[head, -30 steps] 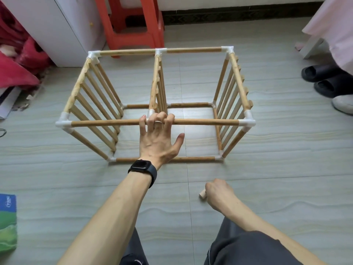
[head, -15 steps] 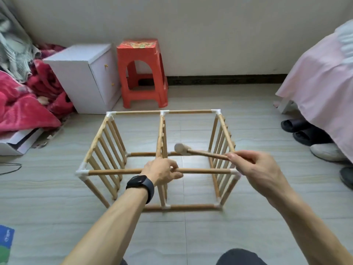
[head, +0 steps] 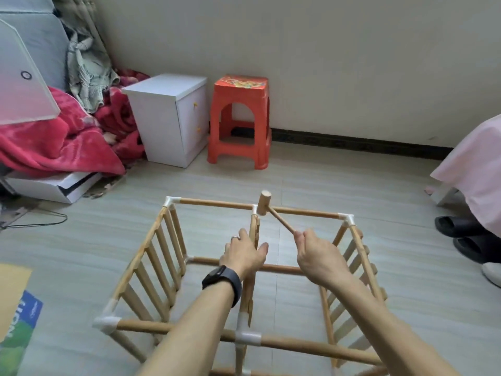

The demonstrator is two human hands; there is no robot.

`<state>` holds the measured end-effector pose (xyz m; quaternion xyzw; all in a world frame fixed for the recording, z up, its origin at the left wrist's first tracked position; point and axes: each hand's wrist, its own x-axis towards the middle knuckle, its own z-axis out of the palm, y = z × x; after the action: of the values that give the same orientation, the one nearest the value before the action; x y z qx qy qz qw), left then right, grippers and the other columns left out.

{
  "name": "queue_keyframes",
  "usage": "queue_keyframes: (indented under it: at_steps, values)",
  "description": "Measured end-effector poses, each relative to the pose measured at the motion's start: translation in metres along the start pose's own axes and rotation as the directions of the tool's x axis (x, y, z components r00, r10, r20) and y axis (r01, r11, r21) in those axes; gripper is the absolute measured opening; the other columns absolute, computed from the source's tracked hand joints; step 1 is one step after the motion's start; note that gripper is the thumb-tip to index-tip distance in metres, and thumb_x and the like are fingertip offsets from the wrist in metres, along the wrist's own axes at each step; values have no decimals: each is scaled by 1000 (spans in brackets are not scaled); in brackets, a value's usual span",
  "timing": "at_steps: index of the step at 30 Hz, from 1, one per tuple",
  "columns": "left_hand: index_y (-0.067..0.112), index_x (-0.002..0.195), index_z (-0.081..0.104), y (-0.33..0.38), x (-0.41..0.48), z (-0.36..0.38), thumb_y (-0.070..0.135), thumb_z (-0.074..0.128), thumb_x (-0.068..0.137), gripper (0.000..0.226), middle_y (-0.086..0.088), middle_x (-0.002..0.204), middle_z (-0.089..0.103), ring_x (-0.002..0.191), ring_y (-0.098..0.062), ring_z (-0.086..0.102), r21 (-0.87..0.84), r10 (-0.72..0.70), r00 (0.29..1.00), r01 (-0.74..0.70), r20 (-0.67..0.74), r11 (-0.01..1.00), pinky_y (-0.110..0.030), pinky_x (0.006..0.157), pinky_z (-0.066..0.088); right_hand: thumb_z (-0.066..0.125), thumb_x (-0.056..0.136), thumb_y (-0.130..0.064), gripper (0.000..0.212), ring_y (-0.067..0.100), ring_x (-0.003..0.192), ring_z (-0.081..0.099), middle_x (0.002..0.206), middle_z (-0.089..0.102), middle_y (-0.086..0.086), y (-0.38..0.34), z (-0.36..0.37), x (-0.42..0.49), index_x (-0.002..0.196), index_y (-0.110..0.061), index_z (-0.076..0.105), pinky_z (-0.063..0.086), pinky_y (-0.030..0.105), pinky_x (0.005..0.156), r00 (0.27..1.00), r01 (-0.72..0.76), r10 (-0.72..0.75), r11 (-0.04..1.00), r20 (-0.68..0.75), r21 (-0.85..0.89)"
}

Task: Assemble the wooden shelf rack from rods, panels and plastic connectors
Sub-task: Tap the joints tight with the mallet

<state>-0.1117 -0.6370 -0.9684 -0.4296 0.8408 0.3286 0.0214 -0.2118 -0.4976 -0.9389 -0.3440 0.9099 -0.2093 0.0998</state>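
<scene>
Rack [head: 141,253] sits on the tiled floor [head: 352,185] directly below my view. It is an open box of rods with slatted panels at the left, middle and right, joined at the corners by white plastic connectors. All the joints I can see look fitted, so I judge the build is far along and the work now is seating them tight.

My left hand [head: 245,256] is wrapped over the top edge of the middle panel [head: 248,294], fingers curled on one side and thumb on the other. I read that as bracing, so the frame does not rock or slide under a blow. My right hand [head: 317,256] is closed around the very end of a small wooden mallet [head: 264,203], a far-back grip that gives the most swing. The mallet's head is raised by the far middle connector [head: 254,208], where the middle panel meets the far top rod. I cannot tell whether it touches the connector.

A white cabinet [head: 168,118] and a red stool [head: 238,120] stand against the wall well beyond the rack, a red blanket [head: 54,147] is heaped to the left, and dark slippers [head: 455,226] lie to the right.
</scene>
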Motion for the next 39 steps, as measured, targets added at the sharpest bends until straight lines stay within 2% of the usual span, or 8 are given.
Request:
queue_keyframes:
  at_steps: [3, 7, 15, 20, 24, 27, 35, 39]
  values:
    - [19, 127, 44, -11, 6, 32, 44, 46, 98, 38, -9, 121, 65, 108, -32, 61, -195, -76, 997, 68, -34, 978, -42, 89, 52, 18, 108, -46, 39, 21, 61, 56, 69, 58, -1, 1, 10, 17, 92, -22, 44, 50, 43, 60, 994, 84, -87, 995, -67, -52]
    - [20, 117, 43, -9, 14, 42, 35, 42, 98, 24, -6, 101, 66, 90, -32, 62, -8, -41, 984, 41, -174, 999, -38, 70, 41, 20, 108, -44, 37, 21, 49, 50, 61, 54, 0, -2, 21, 36, 90, -20, 42, 37, 36, 45, 971, 174, -176, 984, -164, -27]
    - [21, 107, 39, -9, 22, 45, 24, 41, 91, 17, 0, 80, 54, 75, -29, 52, -4, -36, 979, 36, -201, 999, -37, 67, 39, 20, 107, -44, 39, 16, 36, 43, 50, 45, -6, -6, 45, 47, 95, -17, 45, 30, 26, 36, 870, 303, -224, 946, -440, 117]
    - [21, 102, 35, -12, 21, 44, 26, 41, 91, 13, -1, 80, 51, 75, -31, 50, -20, -17, 978, 13, -208, 1000, -37, 67, 37, 20, 109, -41, 35, 21, 51, 45, 59, 49, -1, -2, 50, 52, 92, -18, 40, 31, 36, 51, 989, 62, -92, 969, -114, -239]
    - [20, 102, 36, -11, 22, 44, 26, 41, 92, 13, 1, 75, 49, 75, -30, 51, -25, -26, 978, 22, -208, 999, -37, 67, 38, 22, 109, -40, 33, 20, 40, 47, 52, 48, -3, -6, 47, 46, 94, -17, 40, 39, 33, 41, 911, 184, -185, 982, -369, -37]
    - [20, 102, 37, -11, 21, 44, 25, 41, 92, 12, 2, 71, 45, 74, -29, 51, -16, -28, 978, 25, -207, 1000, -37, 66, 37, 20, 109, -40, 34, 24, 47, 49, 57, 51, 0, -5, 45, 50, 92, -17, 38, 35, 34, 45, 969, 124, -160, 974, -186, -191]
    - [19, 109, 54, -18, 17, 28, 56, 26, 99, 48, -6, 99, 67, 90, -31, 62, 101, 99, 979, -82, -180, 992, -40, 73, 41, 22, 108, -44, 39, 25, 51, 52, 59, 56, 4, -10, 42, 53, 90, -18, 45, 41, 37, 49, 978, 106, -116, 992, -171, -69]
    - [21, 124, 57, -74, 36, -39, 46, 38, 97, 42, -9, 136, 55, 123, -26, 48, 507, 376, 811, -116, -448, 854, -45, 95, 39, 28, 108, -43, 39, 27, 57, 54, 65, 60, 7, -37, 46, 58, 87, -18, 48, 38, 39, 52, 986, 156, -149, 982, -72, 107]
